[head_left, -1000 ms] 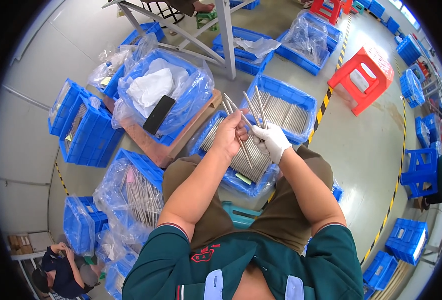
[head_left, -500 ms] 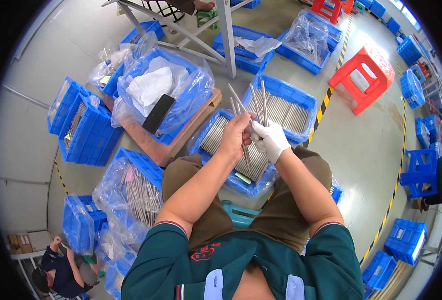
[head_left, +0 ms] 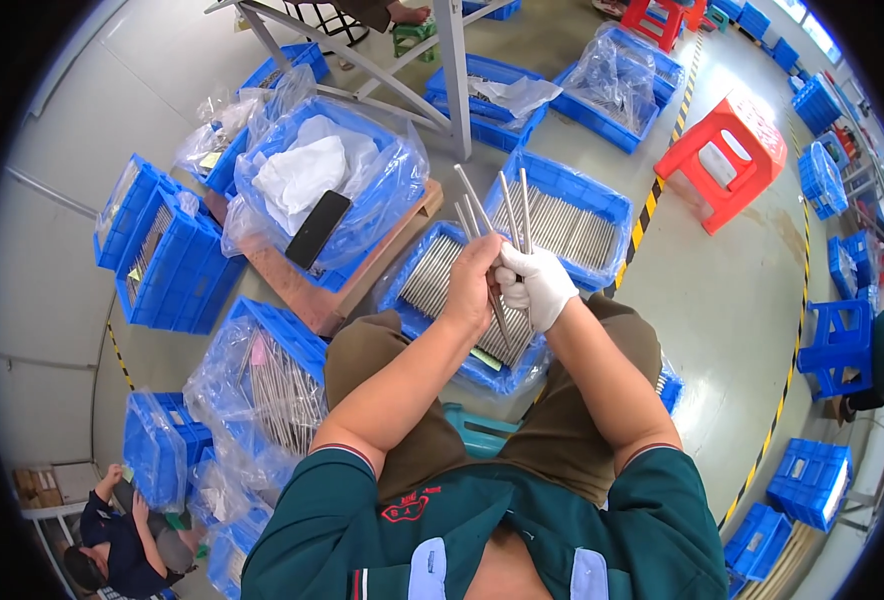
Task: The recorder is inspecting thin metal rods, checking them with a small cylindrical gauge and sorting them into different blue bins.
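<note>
Now I see the bare left hand (head_left: 474, 280) slightly nearer the gloved right hand (head_left: 542, 287) than a second ago, both pinching thin metal rods (head_left: 525, 205) above a rod-filled blue crate (head_left: 502, 380); I judge that sorting rods between them gets easier.

Above the rod crate (head_left: 528, 362), the left hand (head_left: 472, 287) and gloved right hand (head_left: 539, 287) hide the gripped stretch of the metal rods (head_left: 525, 203), and some fingertips are out of sight. Writing on the crate's yellow label (head_left: 486, 357) is too small to read. Nearer than the crate, brown trousers (head_left: 602, 425) cover most of the teal stool (head_left: 477, 424). Beyond the crate, the upper edge cuts off the metal desk frame (head_left: 457, 85).
</note>
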Demonstrator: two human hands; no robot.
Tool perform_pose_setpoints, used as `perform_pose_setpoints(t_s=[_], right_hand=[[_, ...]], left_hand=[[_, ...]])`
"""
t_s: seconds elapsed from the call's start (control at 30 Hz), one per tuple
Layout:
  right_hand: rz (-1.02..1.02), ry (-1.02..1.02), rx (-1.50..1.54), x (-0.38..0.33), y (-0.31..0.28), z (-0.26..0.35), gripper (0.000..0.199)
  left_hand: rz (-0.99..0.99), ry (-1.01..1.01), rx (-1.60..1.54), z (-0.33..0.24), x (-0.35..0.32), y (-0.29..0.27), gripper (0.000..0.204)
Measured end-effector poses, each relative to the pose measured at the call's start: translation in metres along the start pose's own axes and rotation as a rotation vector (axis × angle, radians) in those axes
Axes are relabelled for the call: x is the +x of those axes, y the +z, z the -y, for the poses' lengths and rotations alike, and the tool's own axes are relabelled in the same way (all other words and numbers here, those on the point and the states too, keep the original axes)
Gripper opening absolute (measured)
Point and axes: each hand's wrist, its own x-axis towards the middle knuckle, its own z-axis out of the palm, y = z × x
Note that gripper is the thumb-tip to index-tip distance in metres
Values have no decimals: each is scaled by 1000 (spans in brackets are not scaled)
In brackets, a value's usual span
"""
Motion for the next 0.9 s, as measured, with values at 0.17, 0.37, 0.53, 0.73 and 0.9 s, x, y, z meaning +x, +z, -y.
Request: perform_pose_setpoints(t_s=[0.17, 0.37, 0.53, 0.73, 0.9], right_hand=[[-310, -316, -516, 6, 11, 11, 19], [-73, -132, -176, 8, -7, 47, 26], [-293, -282, -288, 18, -12, 40, 23], [-498, -511, -60, 29, -62, 86, 27], [-389, -267, -180, 6, -37, 73, 27]], left_hand=[[96, 43, 76, -17, 10, -6, 23], [351, -371, 173, -19, -2, -11, 27], [419, -502, -18, -9, -3, -12, 27], [492, -581, -14, -8, -24, -8, 27], [511, -426, -71, -19, -2, -25, 29]])
